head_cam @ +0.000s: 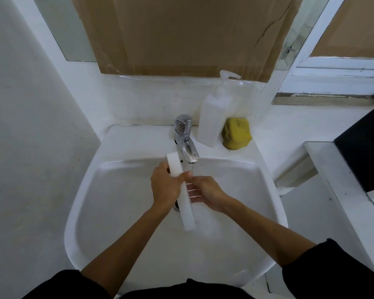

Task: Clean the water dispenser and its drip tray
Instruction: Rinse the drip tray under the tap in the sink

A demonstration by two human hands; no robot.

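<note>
Head view, mid-frame: the left hand (164, 186) grips the white drip tray (183, 197) edge-up over the sink (91, 212), under the tap (185, 139), so water drains off, while the right hand's (205, 192) loose fingers rub its face.

Two bare forearms, entering from the lower left and lower right of the frame. Black sleeves (333, 270) pushed up to about the elbows, loose and plain, without visible markings. More of the same black garment along the bottom edge. Left hand (165, 186) and right hand (207, 194) ungloved; no rings, watch or bands visible.
</note>
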